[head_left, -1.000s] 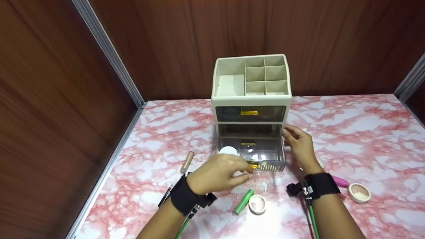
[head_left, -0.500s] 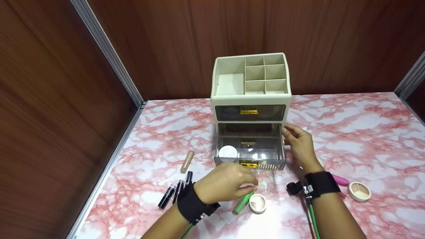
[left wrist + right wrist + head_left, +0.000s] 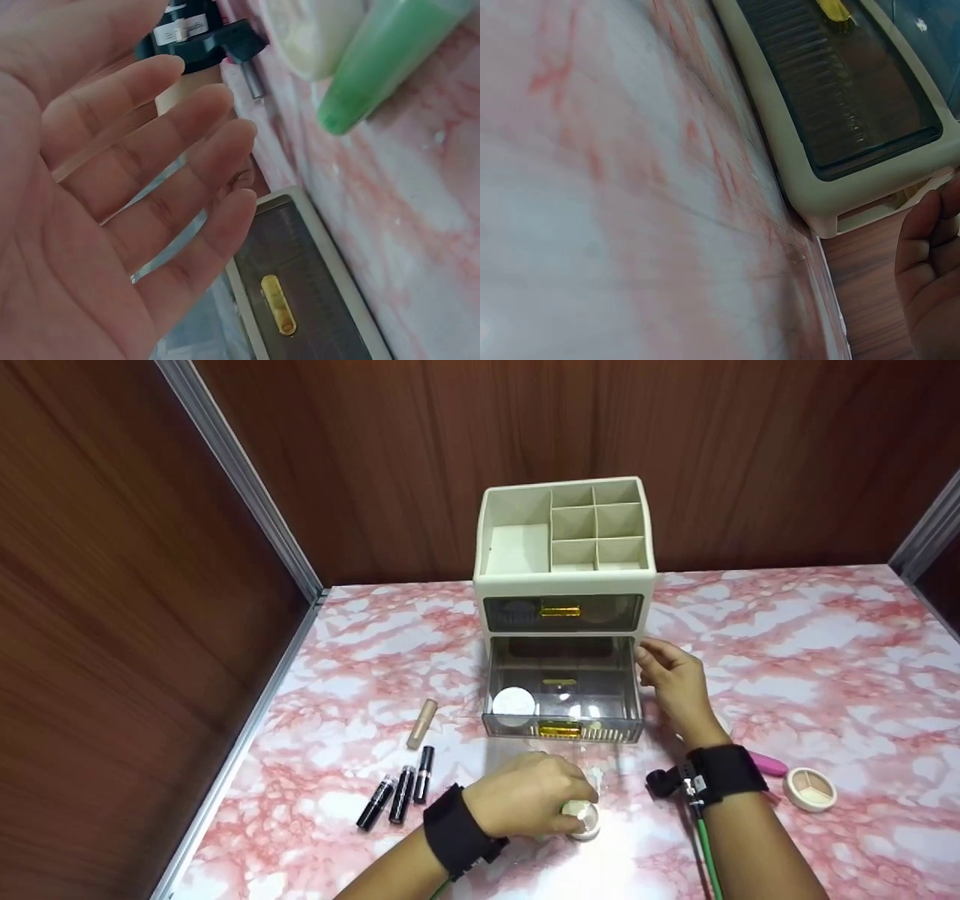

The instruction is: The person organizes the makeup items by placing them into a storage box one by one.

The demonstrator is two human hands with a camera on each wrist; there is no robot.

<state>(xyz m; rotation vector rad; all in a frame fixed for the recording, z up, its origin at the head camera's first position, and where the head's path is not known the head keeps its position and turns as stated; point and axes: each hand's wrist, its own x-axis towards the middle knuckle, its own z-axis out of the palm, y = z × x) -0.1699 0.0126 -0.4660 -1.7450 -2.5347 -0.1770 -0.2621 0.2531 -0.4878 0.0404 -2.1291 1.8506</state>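
My left hand (image 3: 529, 796) is over a round cream compact (image 3: 589, 834) at the front of the table, thumb and fingers at its near side. In the left wrist view its fingers (image 3: 172, 165) spread loosely with nothing between them, and a green tube (image 3: 375, 82) lies beyond, beside the compact. A cream makeup organizer (image 3: 566, 585) stands at the back. Its lower clear drawer (image 3: 499, 727) is pulled out, with a round white item (image 3: 514, 703) inside. My right hand (image 3: 681, 690) rests its fingertips against the organizer's right side.
Several lipstick-like tubes lie to the left: a beige tube (image 3: 423, 724) and black tubes (image 3: 401, 795). On the right are a pink item (image 3: 769, 764) and a divided round compact (image 3: 810, 790). Wood-grain panels (image 3: 420, 472) border the table at the back and left.
My left hand has moved from the drawer front down and toward me, over the round compact and green tube. The drawer stays pulled out. My right hand has stayed at the organizer's side.
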